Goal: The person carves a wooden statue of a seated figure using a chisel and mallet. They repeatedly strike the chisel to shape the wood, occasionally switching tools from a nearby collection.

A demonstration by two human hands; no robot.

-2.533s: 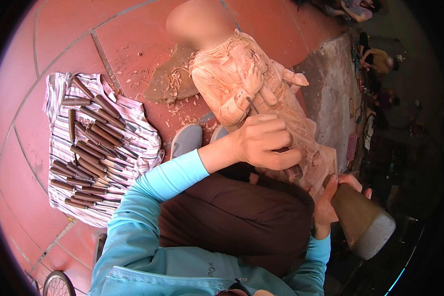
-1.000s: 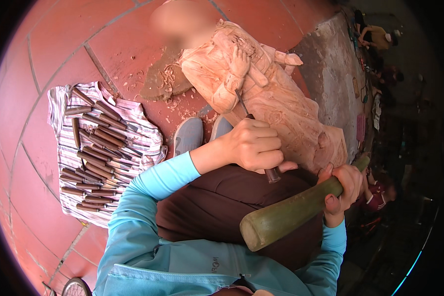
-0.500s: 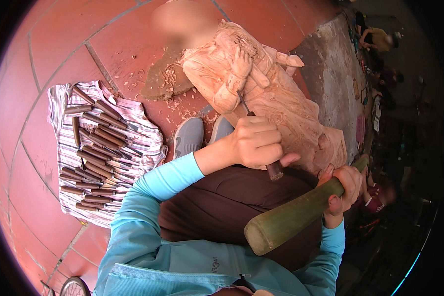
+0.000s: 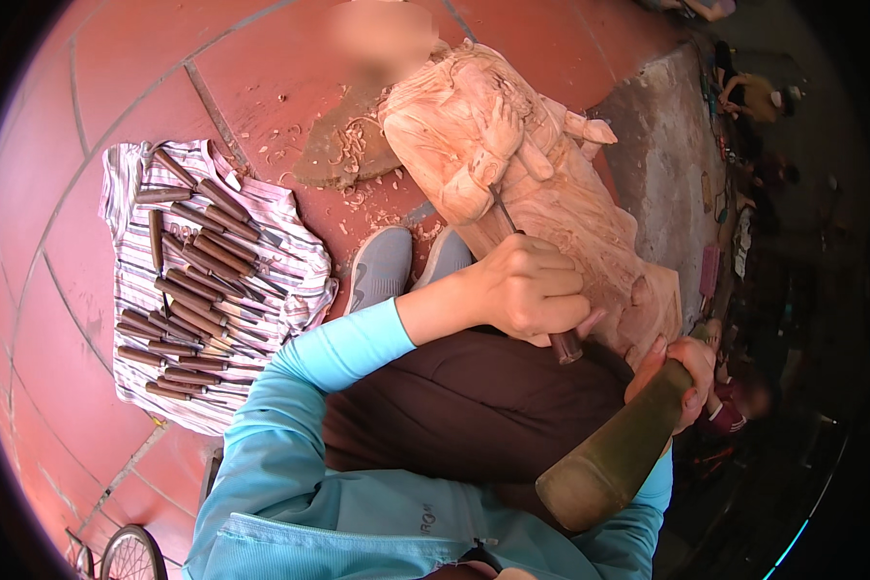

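red floor tiles (image 4: 58,242) spread under everything from 7 to 12 o'clock. on them, at 1 to 2 o'clock, lies a carved wooden statue (image 4: 541,184), a draped figure in pale reddish wood, its head end toward 12 o'clock and blurred. at 9 o'clock a striped cloth (image 4: 304,275) is laid out, its edges rumpled. at 11 o'clock, beside the statue's shoulder, sits a flat brown slab (image 4: 314,164). a greenish mallet (image 4: 614,449) slants at 4 to 5 o'clock, its thick end toward 7. two grey shoes (image 4: 382,261) stand just left of center. the left hand (image 4: 534,290), at 3 o'clock, is closed in a fist round a chisel (image 4: 565,346), whose blade points to 11 o'clock at the carved folds; whether the tip bites in, i cannot tell. the right hand (image 4: 698,365), near 4 o'clock, wraps the mallet's narrow end. many dark-handled tools (image 4: 224,254) lie close together on the cloth. smallest are the curled shavings (image 4: 353,145) on the slab and floor.
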